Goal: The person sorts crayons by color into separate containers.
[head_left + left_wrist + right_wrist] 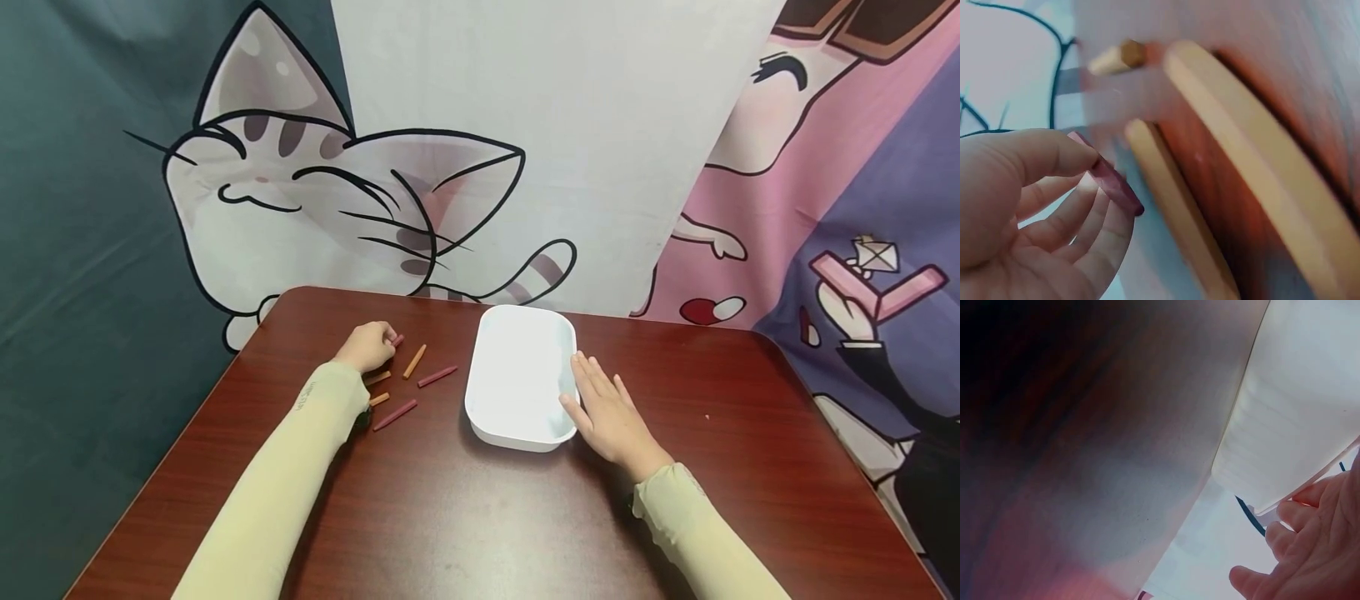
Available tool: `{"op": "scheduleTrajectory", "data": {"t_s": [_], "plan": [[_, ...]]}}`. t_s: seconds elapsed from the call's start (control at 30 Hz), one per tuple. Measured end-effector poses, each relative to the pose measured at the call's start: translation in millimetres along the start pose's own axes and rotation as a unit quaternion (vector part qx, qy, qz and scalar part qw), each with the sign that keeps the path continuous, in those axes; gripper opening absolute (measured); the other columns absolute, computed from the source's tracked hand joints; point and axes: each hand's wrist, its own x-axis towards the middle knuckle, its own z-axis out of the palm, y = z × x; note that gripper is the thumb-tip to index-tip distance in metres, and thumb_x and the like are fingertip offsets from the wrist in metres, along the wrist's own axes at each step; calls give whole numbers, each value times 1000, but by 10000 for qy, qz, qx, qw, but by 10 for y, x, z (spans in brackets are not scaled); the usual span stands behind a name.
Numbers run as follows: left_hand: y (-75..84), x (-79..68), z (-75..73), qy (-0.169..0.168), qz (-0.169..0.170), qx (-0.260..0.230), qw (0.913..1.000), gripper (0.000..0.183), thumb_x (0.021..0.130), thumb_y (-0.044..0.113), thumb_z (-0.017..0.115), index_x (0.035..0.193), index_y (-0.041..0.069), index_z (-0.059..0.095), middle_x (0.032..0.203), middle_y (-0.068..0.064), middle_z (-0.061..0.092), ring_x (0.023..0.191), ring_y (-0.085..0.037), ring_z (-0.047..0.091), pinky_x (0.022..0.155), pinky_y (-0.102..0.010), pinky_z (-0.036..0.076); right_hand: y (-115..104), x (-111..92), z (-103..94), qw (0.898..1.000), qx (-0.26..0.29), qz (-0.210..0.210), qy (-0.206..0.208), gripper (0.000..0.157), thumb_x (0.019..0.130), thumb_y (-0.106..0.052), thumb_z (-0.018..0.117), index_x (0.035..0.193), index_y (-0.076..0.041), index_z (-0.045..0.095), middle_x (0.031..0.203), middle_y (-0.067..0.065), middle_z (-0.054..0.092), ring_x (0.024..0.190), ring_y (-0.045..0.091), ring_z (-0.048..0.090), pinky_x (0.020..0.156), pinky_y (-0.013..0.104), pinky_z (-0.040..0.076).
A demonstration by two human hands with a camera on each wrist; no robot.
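My left hand (pixel 367 346) is at the table's left side, pinching a dark red crayon (pixel 1110 177) between thumb and fingers. In the head view only one end of it shows past the fingertips. Close by lie a yellow-orange crayon (pixel 414 362) and two more partly behind the wrist and sleeve. Two dark red crayons, one upper (pixel 437 377) and one lower (pixel 395 415), rest to the right of the wrist. A white plastic tray (pixel 522 437) stands mid-table. My right hand (pixel 611 412) has its fingers stretched out, fingertips right at the tray's right rim.
The brown wooden table (pixel 465 517) ends at a back edge just behind the tray. Beyond it hangs a cloth backdrop (pixel 600 100) printed with a cartoon cat and other figures. A tiny pale speck (pixel 707 417) lies on the table's right part.
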Motion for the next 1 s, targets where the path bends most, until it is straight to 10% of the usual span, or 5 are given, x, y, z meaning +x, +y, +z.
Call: {"op": "scheduleTrajectory", "data": {"t_s": [0.2, 0.43, 0.77, 1.0], "plan": [[44, -34, 0, -313, -81, -1902, 9812, 30, 101, 7, 56, 125, -11, 60, 108, -21, 71, 93, -23, 66, 80, -31, 54, 4, -6, 11, 10000, -37, 42, -21, 75, 106, -53, 38, 162, -7, 18, 168, 10, 17, 154, 34, 14, 120, 64, 9], [322, -124, 2, -1067, -269, -4144, 9034, 41, 104, 8, 56, 140, -11, 50, 132, -31, 59, 111, -29, 66, 90, -31, 57, 19, -2, 4, 10000, -33, -37, 27, 75, 106, -52, 39, 161, -5, 20, 168, 11, 18, 154, 35, 15, 121, 61, 10], [847, -200, 105, -1699, 49, -4949, 8521, 36, 102, 3, 57, 136, -11, 54, 132, -30, 60, 111, -26, 69, 94, -38, 55, 22, 11, 10, 9999, -44, -92, 12, 75, 107, -51, 38, 161, -4, 19, 168, 12, 18, 154, 34, 14, 121, 59, 12], [1192, -219, 324, -1862, 9, -5058, 8423, 35, 102, 1, 56, 135, -11, 55, 126, -26, 66, 110, -26, 69, 93, -38, 55, 13, 13, -8, 10000, -12, -85, 20, 75, 107, -50, 40, 161, -3, 20, 167, 13, 19, 154, 36, 16, 121, 60, 13]]}}
